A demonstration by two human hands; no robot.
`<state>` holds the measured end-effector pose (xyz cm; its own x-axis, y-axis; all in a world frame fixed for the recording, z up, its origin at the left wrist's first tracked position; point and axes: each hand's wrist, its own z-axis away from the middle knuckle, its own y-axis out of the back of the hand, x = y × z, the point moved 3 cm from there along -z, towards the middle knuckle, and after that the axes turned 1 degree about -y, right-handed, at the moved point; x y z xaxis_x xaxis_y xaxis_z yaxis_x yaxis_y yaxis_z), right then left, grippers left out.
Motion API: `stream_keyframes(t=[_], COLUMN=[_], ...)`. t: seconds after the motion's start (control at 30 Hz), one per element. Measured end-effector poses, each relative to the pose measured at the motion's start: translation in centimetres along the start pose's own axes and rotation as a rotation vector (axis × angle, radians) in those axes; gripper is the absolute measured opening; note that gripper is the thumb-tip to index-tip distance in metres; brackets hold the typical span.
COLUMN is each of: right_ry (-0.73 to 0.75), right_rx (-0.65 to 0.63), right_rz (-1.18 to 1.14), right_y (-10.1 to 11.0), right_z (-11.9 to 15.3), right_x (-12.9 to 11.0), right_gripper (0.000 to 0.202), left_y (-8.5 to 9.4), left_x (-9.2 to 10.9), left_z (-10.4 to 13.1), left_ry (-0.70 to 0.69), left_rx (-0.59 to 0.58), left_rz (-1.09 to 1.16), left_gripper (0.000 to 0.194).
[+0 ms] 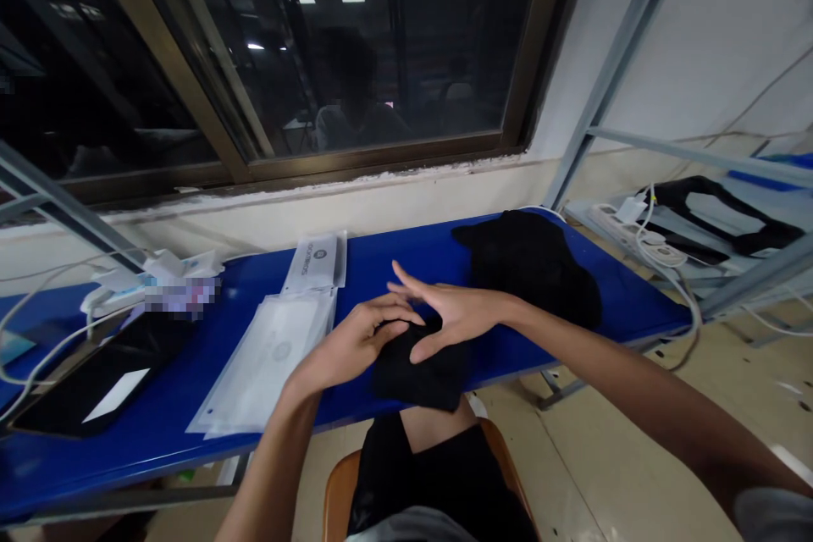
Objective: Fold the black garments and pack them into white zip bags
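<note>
A small folded piece of black fabric (419, 377) lies at the table's front edge, directly below both hands. My left hand (363, 337) is over its left side, thumb and fingers slightly bent with a gap between them. From the right, my right hand (461, 315) reaches across the fabric, thumb and fingers spread apart. I see nothing held in either hand; whether the fingertips touch the fabric is hard to tell. A larger heap of black fabric (533, 271) rests behind my right forearm. Left of my left hand is a stack of frosted plastic bags (273, 356).
A printed pouch (318, 262) lies behind the bags on the blue table (394, 250). At the left are a black flat item (95, 381) with a white label and white power strips (146, 275) with cables. Metal posts (610, 93) flank the table below a window.
</note>
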<state>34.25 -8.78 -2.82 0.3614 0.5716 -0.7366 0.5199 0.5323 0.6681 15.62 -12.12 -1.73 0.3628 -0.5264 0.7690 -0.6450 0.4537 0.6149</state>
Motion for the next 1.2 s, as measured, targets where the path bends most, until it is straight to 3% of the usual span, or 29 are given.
stream_keyframes(t=[0.07,0.13,0.2,0.27,0.37,0.5,0.67,0.83,0.9,1.03,1.1,1.2], right_ry=[-0.030,-0.085,-0.117,-0.127,-0.167,-0.170,-0.239,-0.188,-0.178,-0.315,-0.358,-0.380], right_rx=[-0.081,-0.100,-0.005,0.183,0.396,0.435,0.574,0.667,0.610,0.340,0.269,0.313], right_rz=[-0.090,-0.141,-0.243,-0.379,-0.463,-0.565,-0.653,-0.383,-0.560,-1.204,-1.315,-1.338], right_y=[-0.6,-1.6,-2.6,-3.3,-4.0,-4.9,-6.0,-6.0,-6.0,-7.4,-7.9,-8.1], right_z=[-0.5,-0.6,-0.4,0.1,0.6,0.6,1.0,2.2,2.4,2.3,2.2,2.0], right_x=[-0.1,0.0,0.0,0.1,0.5,0.9,1.1,0.7,0.9,1.1,0.8,0.6], right_gripper=[0.082,0.049,0.044,0.043,0.040,0.036,0.038,0.034,0.036,0.052,0.052,0.048], left_y=[0.8,1.3,1.4,0.6,-0.8,-1.2,-2.5,-4.2,-4.4,-4.1,-3.6,-2.4], left_x=[1.0,0.9,-0.3,-2.1,-4.3,-4.8,-4.0,-3.4,-2.9,-1.7,-1.3,-1.3], left_z=[-0.2,0.0,0.9,2.2,3.7,4.3,3.7,3.9,3.8,3.2,2.9,3.1], left_ry=[-0.035,-0.020,0.054,0.164,0.299,0.320,0.280,0.344,0.345,0.322,0.326,0.343], left_rx=[-0.038,0.089,0.313,0.475,0.572,0.707,0.713,0.636,0.572,0.543,0.522,0.489], left_rz=[0.026,0.046,0.106,0.231,0.387,0.416,0.581,0.692,0.761,0.693,0.529,0.250], left_gripper=[0.030,0.029,0.035,0.047,0.048,0.046,0.066,0.055,0.054,0.052,0.054,0.059])
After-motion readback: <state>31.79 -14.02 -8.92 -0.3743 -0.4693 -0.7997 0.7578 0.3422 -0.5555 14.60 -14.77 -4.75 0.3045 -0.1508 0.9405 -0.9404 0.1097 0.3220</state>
